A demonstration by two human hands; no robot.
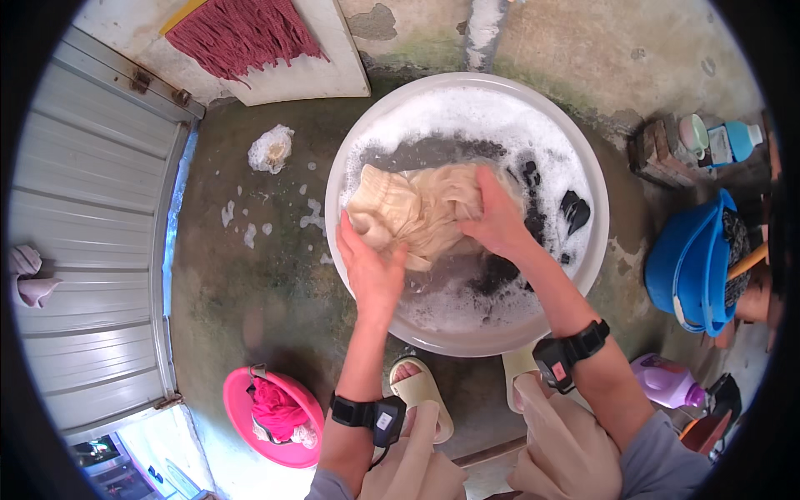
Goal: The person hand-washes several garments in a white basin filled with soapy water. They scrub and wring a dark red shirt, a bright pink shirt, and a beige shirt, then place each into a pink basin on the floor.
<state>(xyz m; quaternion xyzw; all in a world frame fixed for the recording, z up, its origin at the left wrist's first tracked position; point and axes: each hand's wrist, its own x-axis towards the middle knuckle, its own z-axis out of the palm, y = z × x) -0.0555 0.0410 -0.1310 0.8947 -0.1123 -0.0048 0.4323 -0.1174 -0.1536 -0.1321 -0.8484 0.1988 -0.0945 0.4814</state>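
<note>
A wet cream garment (437, 203) with a ribbed band lies bunched over soapy water in a wide white plastic basin (597, 250). My left hand (374, 269) holds its lower left end, thumb and fingers spread around the cloth beside the basin's left rim. On the garment's right side, my right hand (500, 215) grips the gathered fabric. Some of the cloth sits below the foam and cannot be made out. Dark fabric (575, 212) pokes through the suds at the right of the basin.
At lower left stands a pink basin (234, 400) holding clothes. To the right are a blue bucket (678, 269), a purple bottle (665, 380) and bricks (656, 150). A red mop head (244, 37) hangs at the back. Foam spots the wet concrete floor (250, 300).
</note>
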